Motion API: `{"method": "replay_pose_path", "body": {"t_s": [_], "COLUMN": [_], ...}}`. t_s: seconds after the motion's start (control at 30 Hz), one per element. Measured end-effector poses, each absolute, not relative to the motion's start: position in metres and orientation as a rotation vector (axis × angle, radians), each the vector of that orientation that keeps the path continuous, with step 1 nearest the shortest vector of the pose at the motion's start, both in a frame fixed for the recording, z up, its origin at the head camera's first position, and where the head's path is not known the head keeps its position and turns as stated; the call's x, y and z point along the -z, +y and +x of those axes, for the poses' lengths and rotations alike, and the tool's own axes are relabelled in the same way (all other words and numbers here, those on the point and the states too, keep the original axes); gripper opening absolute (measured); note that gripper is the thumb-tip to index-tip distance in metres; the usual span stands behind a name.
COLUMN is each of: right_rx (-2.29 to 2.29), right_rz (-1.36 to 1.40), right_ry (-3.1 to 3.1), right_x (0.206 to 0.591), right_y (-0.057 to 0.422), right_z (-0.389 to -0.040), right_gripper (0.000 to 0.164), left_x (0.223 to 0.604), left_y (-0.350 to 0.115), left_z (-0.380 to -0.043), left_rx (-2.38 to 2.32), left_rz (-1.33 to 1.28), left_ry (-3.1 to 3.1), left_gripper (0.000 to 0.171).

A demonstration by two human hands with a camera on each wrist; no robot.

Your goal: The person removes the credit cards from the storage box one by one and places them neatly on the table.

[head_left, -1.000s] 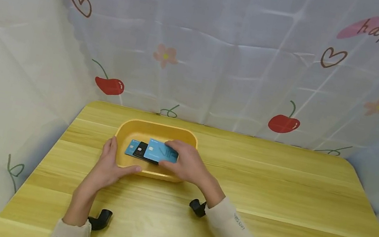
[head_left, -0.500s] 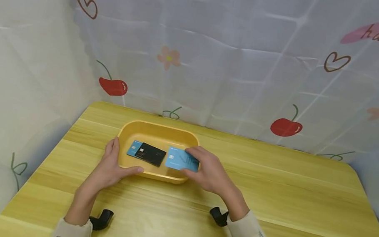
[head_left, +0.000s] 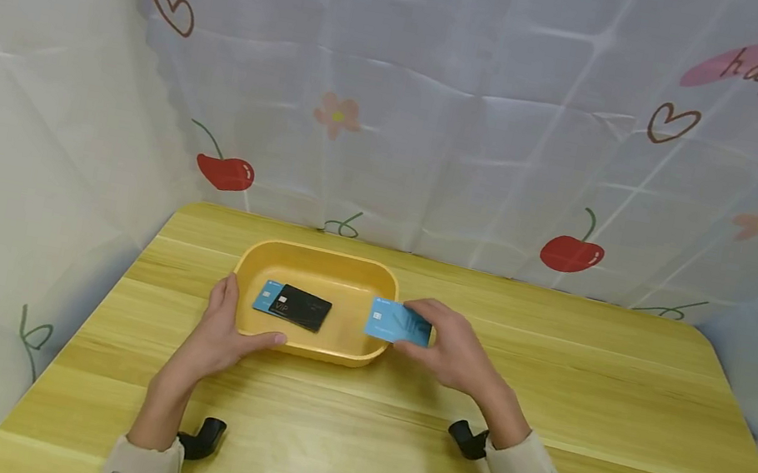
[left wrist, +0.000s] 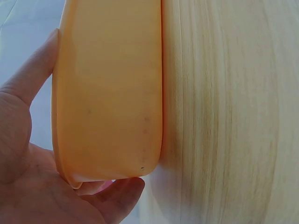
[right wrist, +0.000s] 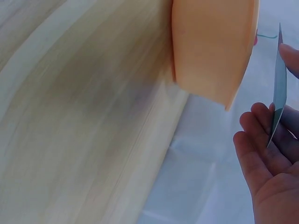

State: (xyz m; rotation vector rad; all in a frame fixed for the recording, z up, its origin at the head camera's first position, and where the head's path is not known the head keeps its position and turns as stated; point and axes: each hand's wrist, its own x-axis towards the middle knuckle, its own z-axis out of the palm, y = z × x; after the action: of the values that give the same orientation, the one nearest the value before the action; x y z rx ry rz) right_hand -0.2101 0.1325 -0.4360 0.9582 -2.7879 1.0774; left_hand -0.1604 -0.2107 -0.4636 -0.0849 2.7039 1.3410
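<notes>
In the head view my right hand (head_left: 444,343) pinches a light blue VIP card (head_left: 389,320) by its right part, above the right rim of a yellow plastic basin (head_left: 305,351). The right wrist view shows that card (right wrist: 279,84) edge-on between thumb and fingers, above the level of the rim. My left hand (head_left: 223,336) grips the basin's near left corner, thumb along the front rim and fingers against the left side. Inside the basin, a black VIP card (head_left: 301,308) lies overlapping another blue card (head_left: 265,295), which is partly hidden beneath it.
The basin stands near the back edge of a wood-grain table (head_left: 596,385). Behind it hangs a pale curtain (head_left: 442,138) printed with cherries and hearts. A black fitting (head_left: 202,439) sits at the left wrist and a similar black fitting (head_left: 468,439) at the right.
My right hand has lifted the blue card off the black one and carried it rightward to the basin's right rim. The black card is now fully uncovered. My left hand keeps its place.
</notes>
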Motion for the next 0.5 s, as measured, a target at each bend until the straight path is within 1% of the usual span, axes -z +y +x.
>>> {"method": "replay_pose_path", "body": {"t_s": [0.5], "right_rx": [-1.112], "right_rz": [0.852], "right_ry": [-2.797], "right_x": [0.446], "right_y": [0.166], "right_z": [-0.221], "right_gripper": [0.052], "left_x": [0.467], "left_y": [-0.212], "left_z": [-0.161], "left_rx": [-1.351], "left_rz": [-0.078], "left_ry": [2.715], "left_gripper": [0.132]}}
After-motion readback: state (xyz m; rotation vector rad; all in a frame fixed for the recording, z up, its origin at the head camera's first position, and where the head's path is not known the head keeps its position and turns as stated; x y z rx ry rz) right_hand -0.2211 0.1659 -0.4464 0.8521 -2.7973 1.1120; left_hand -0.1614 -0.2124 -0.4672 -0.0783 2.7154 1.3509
